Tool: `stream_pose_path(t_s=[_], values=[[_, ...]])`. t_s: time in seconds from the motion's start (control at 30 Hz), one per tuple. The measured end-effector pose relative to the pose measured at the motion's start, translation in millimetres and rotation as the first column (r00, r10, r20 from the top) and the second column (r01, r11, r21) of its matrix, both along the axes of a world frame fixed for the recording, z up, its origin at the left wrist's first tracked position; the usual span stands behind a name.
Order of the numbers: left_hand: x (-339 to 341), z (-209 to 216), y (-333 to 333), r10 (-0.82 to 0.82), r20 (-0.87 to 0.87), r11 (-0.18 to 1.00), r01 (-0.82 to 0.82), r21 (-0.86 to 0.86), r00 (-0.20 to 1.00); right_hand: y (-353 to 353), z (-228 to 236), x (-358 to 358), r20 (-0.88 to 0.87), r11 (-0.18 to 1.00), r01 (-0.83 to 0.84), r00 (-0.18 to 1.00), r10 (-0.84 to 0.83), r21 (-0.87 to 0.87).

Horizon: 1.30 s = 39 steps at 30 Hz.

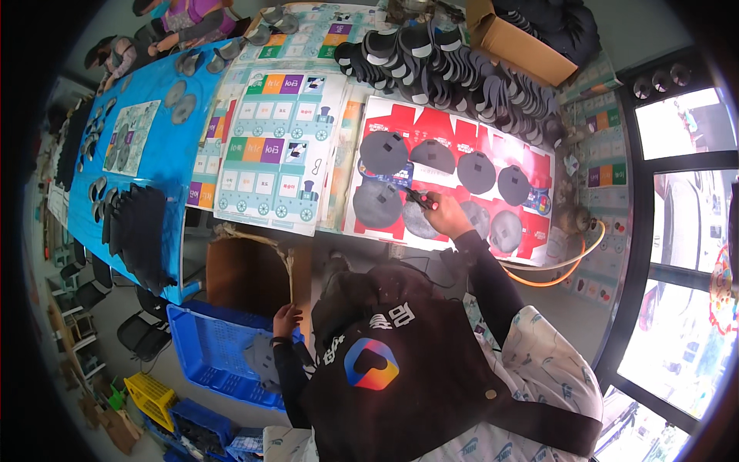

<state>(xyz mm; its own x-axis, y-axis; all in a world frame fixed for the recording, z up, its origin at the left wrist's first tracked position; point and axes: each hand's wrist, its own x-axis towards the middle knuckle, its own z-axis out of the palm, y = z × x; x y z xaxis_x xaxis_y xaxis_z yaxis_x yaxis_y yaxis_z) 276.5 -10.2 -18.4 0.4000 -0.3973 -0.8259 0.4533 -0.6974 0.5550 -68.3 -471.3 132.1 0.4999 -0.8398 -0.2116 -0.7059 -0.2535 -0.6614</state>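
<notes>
My right hand (446, 217) is closed around a small black tool with pinkish-red parts (423, 200); its exact kind is unclear. The tool is over a grey round felt-like piece (418, 222), partly covered by the hand. Around it, several dark grey round pieces with small square patches, such as this disc (476, 172), lie in two rows on a red-and-white printed sheet (408, 119). My left hand (286, 320) is low, in front of the table, its fingers curled at the lower end of a pale strip (289, 269). What it grips is too small to make out.
Stacked dark curved pieces (446, 65) line the table's back, beside an open cardboard box (523, 46). Train-printed sheets (269, 154) cover the middle. A blue table (165, 146) with dark pieces stands left, two people beyond. A blue crate (208, 346) sits below; an orange hose (550, 282) curves right.
</notes>
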Motion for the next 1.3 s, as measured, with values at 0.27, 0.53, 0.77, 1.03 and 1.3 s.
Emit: stream_pose_path(t_s=[0.27,0.53,0.77,1.03,1.3], values=[[-8,0,3,0.034,-0.023,0.999,-0.034,0.009,0.999,18,-2,9,0.028,0.983,-0.039,0.999,0.034,0.179],[-9,0,9,0.023,-0.013,1.000,-0.023,0.010,1.000,14,1,21,-0.055,0.907,-0.157,0.980,0.193,0.392],[-15,-5,19,0.045,-0.014,0.999,-0.045,0.008,0.999,16,3,18,0.044,0.986,-0.076,0.997,0.071,0.146],[-18,-7,21,0.059,-0.036,0.998,-0.059,0.009,0.998,7,-11,11,-0.017,0.973,-0.218,0.975,0.220,0.071],[-23,-4,19,0.049,-0.075,0.999,-0.049,0.004,0.996,6,2,11,0.058,0.975,-0.208,0.975,0.213,-0.077]])
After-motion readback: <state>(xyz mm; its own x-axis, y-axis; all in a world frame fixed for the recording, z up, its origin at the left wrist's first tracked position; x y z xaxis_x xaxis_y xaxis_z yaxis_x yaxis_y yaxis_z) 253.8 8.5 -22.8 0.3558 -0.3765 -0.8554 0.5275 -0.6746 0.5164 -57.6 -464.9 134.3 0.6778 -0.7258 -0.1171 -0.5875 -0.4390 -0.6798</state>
